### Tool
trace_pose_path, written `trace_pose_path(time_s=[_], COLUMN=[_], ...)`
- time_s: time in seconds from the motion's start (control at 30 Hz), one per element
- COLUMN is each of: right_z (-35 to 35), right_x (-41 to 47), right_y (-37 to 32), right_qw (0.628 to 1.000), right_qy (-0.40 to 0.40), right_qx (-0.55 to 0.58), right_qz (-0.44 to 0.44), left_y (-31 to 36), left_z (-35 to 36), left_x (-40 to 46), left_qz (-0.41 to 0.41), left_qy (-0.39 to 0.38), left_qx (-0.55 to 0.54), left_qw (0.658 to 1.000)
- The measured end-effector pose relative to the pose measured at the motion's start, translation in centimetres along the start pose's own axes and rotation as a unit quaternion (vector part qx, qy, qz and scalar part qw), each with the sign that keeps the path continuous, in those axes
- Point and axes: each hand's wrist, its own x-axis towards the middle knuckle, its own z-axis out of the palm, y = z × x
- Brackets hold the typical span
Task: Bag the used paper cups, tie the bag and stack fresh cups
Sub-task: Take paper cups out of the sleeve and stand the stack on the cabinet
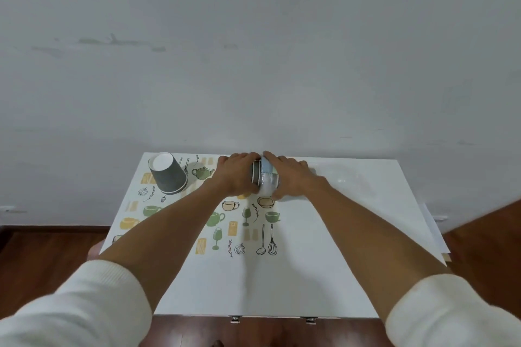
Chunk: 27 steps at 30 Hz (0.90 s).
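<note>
Clearly both the left hand (235, 175) and right hand (287, 177) grip the nested cups (263, 177); uneven squeezing could crumple their rims.

This looks like a plain room in a home: a small white table (324, 262) stands against a bare, scuffed pale wall (253, 51) on a dark wood-plank floor (42, 256), and a mat (225, 231) printed with teapots, cups, whisks, ladles and onions gives it a domestic, kitchen-corner feel
</note>
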Motion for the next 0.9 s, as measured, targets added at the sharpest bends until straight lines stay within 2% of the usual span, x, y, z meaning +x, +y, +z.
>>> trace_pose_path(time_s=[0.1, 0.53, 0.77, 0.9], right_z=[1.4, 2.0, 1.6, 0.5], right_x=[0.3, -0.1, -1.2, -1.2], right_y=[0.7, 1.7, 2.6, 2.8], right_qw=[0.998, 0.997, 0.992, 0.989], right_qy=[0.059, 0.074, 0.117, 0.144], right_qx=[-0.013, 0.006, -0.012, -0.015], right_qz=[-0.012, -0.022, -0.043, -0.022], left_y=[-0.2, 0.4, -0.5, -1.4], left_z=[0.6, -0.5, -0.9, -3.1], left_x=[0.1, 0.8, 0.3, 0.2], left_qz=[0.008, 0.034, 0.004, 0.025], left_qy=[0.0, -0.004, -0.038, -0.016], left_qx=[0.029, 0.085, 0.014, 0.08], left_qw=[1.0, 0.996, 0.999, 0.996])
